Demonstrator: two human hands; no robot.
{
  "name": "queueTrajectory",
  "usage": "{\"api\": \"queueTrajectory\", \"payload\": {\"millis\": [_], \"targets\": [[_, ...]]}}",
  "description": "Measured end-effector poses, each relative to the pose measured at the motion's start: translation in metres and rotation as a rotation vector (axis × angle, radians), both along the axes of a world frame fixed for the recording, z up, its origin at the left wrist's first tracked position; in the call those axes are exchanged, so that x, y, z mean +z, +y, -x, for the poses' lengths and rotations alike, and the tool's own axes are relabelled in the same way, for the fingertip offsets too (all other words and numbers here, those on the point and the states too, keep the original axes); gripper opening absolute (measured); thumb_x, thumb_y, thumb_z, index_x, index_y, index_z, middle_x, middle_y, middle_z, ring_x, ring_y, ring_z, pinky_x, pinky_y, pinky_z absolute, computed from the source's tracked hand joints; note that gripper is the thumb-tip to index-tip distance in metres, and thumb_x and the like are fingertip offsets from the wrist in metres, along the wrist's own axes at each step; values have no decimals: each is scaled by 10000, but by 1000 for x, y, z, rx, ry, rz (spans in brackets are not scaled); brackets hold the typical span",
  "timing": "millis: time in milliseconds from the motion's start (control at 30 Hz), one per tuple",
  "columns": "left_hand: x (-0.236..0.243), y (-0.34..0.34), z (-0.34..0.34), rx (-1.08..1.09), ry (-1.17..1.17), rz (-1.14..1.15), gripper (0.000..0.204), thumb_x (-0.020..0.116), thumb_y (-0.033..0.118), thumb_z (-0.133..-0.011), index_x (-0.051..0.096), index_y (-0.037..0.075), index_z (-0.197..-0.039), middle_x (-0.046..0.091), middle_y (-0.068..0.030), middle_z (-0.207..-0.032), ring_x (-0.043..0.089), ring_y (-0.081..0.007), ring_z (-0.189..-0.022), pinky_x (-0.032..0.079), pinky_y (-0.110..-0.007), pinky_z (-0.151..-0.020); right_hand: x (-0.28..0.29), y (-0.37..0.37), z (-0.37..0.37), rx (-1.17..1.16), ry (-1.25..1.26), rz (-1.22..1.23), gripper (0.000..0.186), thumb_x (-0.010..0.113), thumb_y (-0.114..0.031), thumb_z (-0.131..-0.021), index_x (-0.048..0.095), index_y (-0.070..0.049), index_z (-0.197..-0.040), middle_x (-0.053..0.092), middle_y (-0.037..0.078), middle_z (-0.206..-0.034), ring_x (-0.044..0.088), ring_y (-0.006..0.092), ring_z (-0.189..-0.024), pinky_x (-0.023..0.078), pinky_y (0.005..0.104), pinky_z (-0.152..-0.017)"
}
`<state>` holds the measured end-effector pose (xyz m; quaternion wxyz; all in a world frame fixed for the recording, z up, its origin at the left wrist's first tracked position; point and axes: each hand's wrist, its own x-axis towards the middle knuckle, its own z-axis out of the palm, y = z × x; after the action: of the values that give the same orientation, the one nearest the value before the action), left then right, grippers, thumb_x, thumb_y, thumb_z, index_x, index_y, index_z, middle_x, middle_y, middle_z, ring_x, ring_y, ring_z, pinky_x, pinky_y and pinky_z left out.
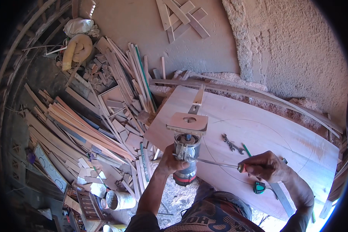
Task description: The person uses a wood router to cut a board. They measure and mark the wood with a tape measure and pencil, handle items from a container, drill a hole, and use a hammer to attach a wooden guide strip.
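Observation:
My left hand (170,160) grips the silver body of an upright trim router (187,174). Its square base plate (176,121) faces up, with a hole in the middle and a narrow arm (199,96) running out toward the back. My right hand (268,168) holds the orange-tipped handle of a long screwdriver (216,164), whose shaft reaches level to the clamp on the router's side. Under them lies a pale wooden board (319,150) with a drawn circle. On it are spanners (230,143), a green pencil (246,150), a teal tape measure (259,187) and a metal bar (282,199).
Piled wood strips and offcuts (85,127) fill the floor at left, near a white bucket (115,200) and a yellow hose (75,50). A rough wall (292,46) stands at the back right, long strips (278,102) along its foot. Flat pieces (181,19) lie at top.

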<state>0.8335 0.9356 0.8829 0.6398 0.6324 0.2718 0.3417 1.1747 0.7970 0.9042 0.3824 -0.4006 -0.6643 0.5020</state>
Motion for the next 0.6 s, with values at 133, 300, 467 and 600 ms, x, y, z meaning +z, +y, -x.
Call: {"api": "queueTrajectory", "payload": {"millis": [133,300,467,600], "targets": [[5,0,7,-39,2,33,791,903,376,-654,577,-51,-1234,675,-83,-1075,647,-177,-976,527,-340,-872,8,-5,3,-116,-316,-505,349,771,-132,-853,638,-16,-1155,671,62,-937,686,180,-804,577,305,-624],[6,-4,5,-17,34,8,705,867,331,-680,586,-30,-1216,669,-70,-1060,629,-161,-959,513,-329,-869,12,-17,4,-203,-831,-1048,301,739,-55,-819,712,-59,-1118,666,58,-891,661,131,-617,579,303,-553],[1,2,9,-28,116,-73,611,826,320,-719,597,-17,-1175,668,-62,-1036,625,-151,-939,514,-334,-854,7,-9,8,-45,-2,-96,311,730,-14,-862,685,-49,-1167,690,108,-885,713,220,-846,574,322,-743],[0,1,9,-73,47,-50,679,819,250,-729,519,-2,-1284,648,-71,-1082,634,-162,-959,521,-339,-869,22,-20,14,-92,-159,-125,338,738,12,-832,621,-49,-1143,682,117,-964,714,227,-853,587,353,-686]]}}
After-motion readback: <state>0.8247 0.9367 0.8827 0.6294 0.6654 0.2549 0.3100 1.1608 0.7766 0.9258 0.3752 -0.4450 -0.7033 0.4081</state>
